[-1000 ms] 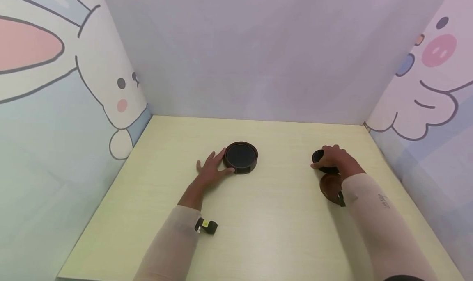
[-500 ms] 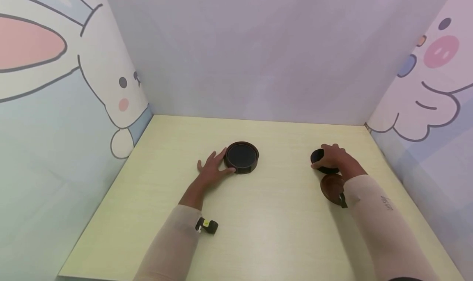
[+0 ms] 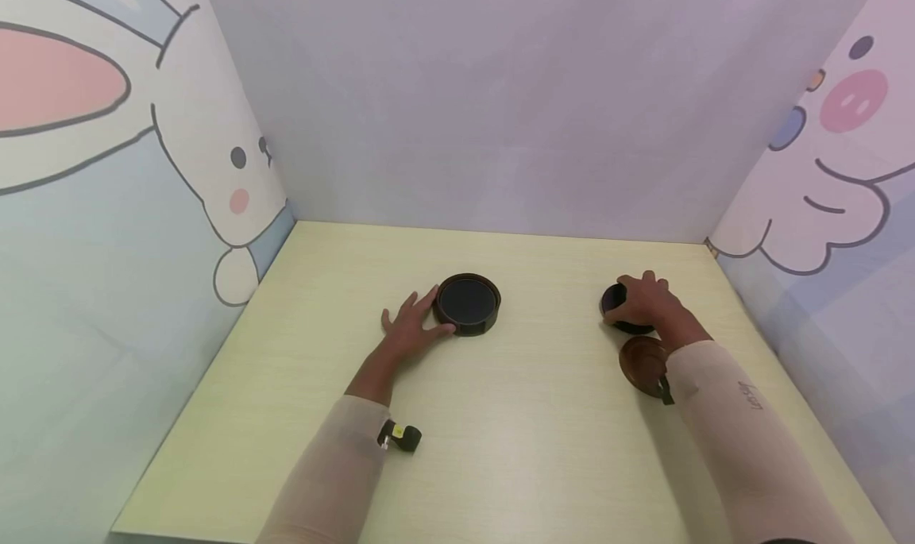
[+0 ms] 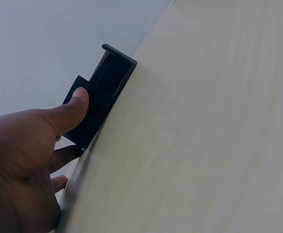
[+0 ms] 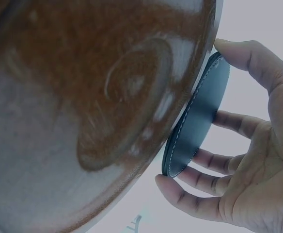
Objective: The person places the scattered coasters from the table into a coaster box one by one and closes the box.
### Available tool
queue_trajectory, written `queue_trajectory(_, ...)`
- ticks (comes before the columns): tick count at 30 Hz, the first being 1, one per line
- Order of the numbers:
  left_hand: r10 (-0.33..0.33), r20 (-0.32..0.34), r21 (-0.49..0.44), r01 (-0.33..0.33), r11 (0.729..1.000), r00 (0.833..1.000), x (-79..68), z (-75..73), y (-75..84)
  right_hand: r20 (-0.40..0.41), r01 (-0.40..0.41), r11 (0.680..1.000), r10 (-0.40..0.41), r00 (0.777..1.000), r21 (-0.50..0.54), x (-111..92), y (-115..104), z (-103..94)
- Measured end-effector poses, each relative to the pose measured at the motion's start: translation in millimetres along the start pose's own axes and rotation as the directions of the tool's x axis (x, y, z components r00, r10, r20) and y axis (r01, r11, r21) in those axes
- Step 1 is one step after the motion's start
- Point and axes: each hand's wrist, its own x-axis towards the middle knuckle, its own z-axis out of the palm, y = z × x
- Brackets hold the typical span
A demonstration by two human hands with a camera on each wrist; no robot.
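Observation:
In the head view, my left hand [image 3: 410, 329] lies at the left side of a dark round coaster holder [image 3: 467, 302] at mid-table. The left wrist view shows the thumb pressed on the holder's wall, beside a slot [image 4: 113, 73] with dark stacked edges inside. At the right, my right hand [image 3: 643, 302] grips a black round coaster [image 5: 199, 116] with a stitched edge, thumb on one side and fingertips on the other. Whether it is one layer or more, I cannot tell. Just in front of it sits a glossy brown round dish or cup [image 3: 639, 361], partly hidden by the right sleeve.
The pale wooden table [image 3: 529, 441] ends at a plain back wall [image 3: 493, 107]. Side panels with cartoon animals [image 3: 236, 202] stand at left and right. A small black camera [image 3: 403, 437] sits on the left wrist.
My right hand has shifted slightly toward the back of the table with the black coaster. The left hand, the holder and the brown dish look unmoved.

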Motion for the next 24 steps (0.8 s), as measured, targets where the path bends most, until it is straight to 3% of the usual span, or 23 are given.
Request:
queue_trajectory(8,0.009,0.002,0.010,-0.009,1.000,1.000,1.4,-0.2,-1.6,-0.027,0.019,1.000,-0.019,0.999,-0.022,3.1,-0.9,0.8)
queue_trajectory(24,0.003,-0.010,-0.005,-0.003,1.000,1.000,1.1,1.3,-1.2,-0.047,0.066,0.998,-0.067,0.997,-0.019,6.2,-26.4,9.4)
